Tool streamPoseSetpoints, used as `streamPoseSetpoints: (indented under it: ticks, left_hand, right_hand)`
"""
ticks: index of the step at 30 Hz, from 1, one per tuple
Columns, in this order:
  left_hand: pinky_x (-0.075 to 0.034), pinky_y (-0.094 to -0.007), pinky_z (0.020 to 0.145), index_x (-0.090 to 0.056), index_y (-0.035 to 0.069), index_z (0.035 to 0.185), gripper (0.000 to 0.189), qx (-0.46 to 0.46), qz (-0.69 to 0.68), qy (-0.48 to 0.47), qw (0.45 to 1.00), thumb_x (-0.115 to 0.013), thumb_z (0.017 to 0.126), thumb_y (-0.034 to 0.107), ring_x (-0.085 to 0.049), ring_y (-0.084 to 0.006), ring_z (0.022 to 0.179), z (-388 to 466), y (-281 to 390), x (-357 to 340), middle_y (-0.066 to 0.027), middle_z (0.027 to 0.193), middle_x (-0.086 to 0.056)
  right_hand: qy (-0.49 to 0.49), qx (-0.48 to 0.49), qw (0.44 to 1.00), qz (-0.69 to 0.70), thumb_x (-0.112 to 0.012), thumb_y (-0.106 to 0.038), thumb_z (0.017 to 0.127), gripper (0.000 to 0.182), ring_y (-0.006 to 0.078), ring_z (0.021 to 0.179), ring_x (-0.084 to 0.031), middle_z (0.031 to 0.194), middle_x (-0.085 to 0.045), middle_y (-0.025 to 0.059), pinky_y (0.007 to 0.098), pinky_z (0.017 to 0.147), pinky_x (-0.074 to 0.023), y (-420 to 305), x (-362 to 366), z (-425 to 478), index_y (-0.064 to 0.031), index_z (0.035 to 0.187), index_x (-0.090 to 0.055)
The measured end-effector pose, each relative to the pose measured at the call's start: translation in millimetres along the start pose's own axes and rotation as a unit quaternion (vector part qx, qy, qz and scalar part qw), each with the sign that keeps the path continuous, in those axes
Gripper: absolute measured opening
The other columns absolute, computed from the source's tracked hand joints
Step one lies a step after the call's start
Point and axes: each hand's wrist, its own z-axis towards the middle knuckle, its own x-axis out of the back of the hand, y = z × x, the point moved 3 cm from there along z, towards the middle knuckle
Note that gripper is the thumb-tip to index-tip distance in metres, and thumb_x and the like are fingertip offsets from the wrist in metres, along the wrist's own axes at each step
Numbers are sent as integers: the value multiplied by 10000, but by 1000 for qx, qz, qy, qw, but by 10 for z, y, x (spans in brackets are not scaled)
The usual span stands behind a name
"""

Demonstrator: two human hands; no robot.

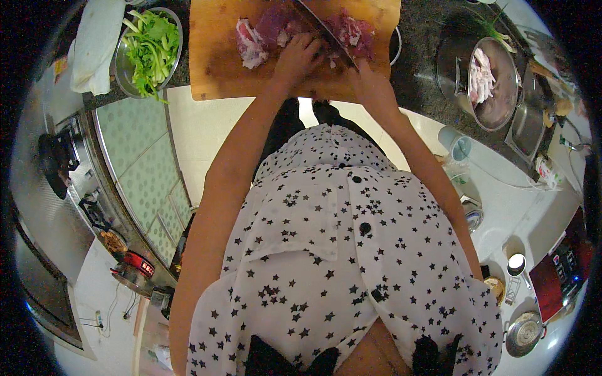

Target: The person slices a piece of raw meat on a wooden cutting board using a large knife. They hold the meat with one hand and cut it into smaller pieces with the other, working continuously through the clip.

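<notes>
On a wooden cutting board (216,75) at the top middle lie pieces of raw meat. A pale, fatty piece (251,44) is at the left, and darker red meat (357,35) lies at the right. My right hand (364,77) is closed around the handle of a kitchen knife (327,33), whose long blade slants up and left across the meat. My left hand (301,54) rests on meat in the middle of the board, left of the blade. Its fingertips are partly hidden, so its hold is unclear.
A metal bowl of chopped green vegetables (153,51) stands left of the board, beside a white cloth (96,47). At the right, a metal pan (505,101) holds pale strips. A blue-grey bin (454,143) stands below the counter edge. A stove (75,141) is far left.
</notes>
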Motion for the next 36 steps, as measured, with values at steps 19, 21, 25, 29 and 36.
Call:
streamPoseSetpoints:
  ticks: [19,21,25,29,36]
  left_hand:
    - [-449,-381,821,-560,67,971,264,10,-26,10,1000,-615,752,205,-485,-306,962,-31,57,46,-112,1030,-518]
    - [-448,-380,819,-562,68,967,260,3,-25,8,1000,-614,753,206,-486,-307,958,13,59,38,-115,1024,-519]
    - [-447,-378,815,-566,70,961,250,-2,-7,-13,1000,-609,757,208,-488,-307,952,31,56,36,-118,1015,-518]
    - [-445,-377,818,-568,72,958,250,-5,2,7,1000,-610,759,219,-487,-306,951,-31,20,52,-119,1017,-515]
    - [-441,-363,842,-579,131,988,230,-19,-9,25,999,-600,779,225,-484,-281,1004,2,92,46,-80,1051,-515]
  right_hand:
    - [-42,-12,999,-1,-456,-242,883,292,436,694,-567,702,-576,265,516,586,-436,71,-7,-128,-25,1075,-423]
    - [-9,27,1000,4,-463,-243,880,298,432,694,-569,703,-577,263,514,586,-437,-64,-70,270,-22,1075,-424]
    - [4,31,999,10,-473,-237,873,304,430,695,-570,707,-579,258,512,591,-440,-78,-215,587,-19,1079,-424]
    - [-2,7,1000,21,-480,-221,868,301,430,680,-569,705,-575,258,502,585,-446,10,-94,167,-16,1083,-431]
    - [14,-19,995,95,-500,-243,867,304,416,660,-572,711,-579,255,480,590,-456,114,-30,213,-29,1083,-512]
